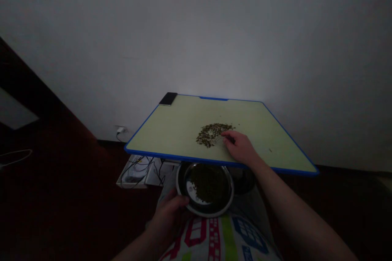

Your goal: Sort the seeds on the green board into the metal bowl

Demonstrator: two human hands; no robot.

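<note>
- Head view: bold pink, green and blue shirt print (pixel 226 238) at 6 o'clock, too dim to read.
- Left hand (pixel 170 210) grasps the metal bowl (pixel 204 213) at its 8 o'clock, thumb over rim.
- Right hand (pixel 241 147) curls at 4 o'clock of the seed-like pile (pixel 204 135) on the board (pixel 171 126); cannot tell whether it grips anything.

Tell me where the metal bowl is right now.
In the head view, the metal bowl sits low near the center, just below the table's near edge, its rim in the left hand.
</note>
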